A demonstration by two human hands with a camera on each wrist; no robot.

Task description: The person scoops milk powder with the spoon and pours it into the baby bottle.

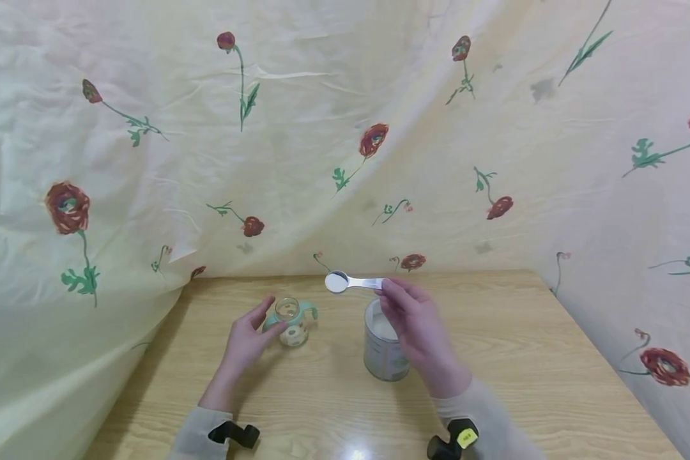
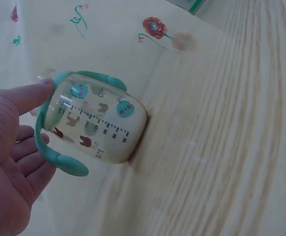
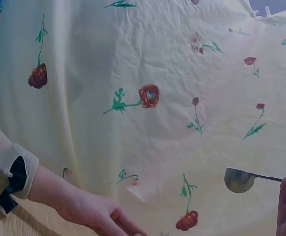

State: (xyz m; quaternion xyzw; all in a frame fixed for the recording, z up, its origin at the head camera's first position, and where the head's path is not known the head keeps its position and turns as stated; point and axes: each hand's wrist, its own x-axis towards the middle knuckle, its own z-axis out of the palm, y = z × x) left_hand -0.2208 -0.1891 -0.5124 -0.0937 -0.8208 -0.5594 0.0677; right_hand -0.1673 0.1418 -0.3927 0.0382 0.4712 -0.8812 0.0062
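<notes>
My left hand (image 1: 246,342) holds a clear baby bottle (image 1: 294,333) by its neck, between thumb and fingers. The bottle stands uncapped on the table, with mint-green side handles (image 2: 69,165), printed measuring marks and something whitish inside its lower part. My right hand (image 1: 418,329) pinches the handle end of a measuring scoop (image 1: 337,282), whose round bowl looks full of white powder. The scoop is in the air, between the bottle and an open can (image 1: 384,359), with its bowl toward the left. Below the right hand, that can stands upright with white powder inside, partly covered by the hand.
The light wooden table (image 1: 529,358) reaches back to a hanging cream cloth (image 1: 299,160) printed with red flowers. The cloth also borders the left and right sides. Both wrists carry black strapped devices (image 1: 234,434).
</notes>
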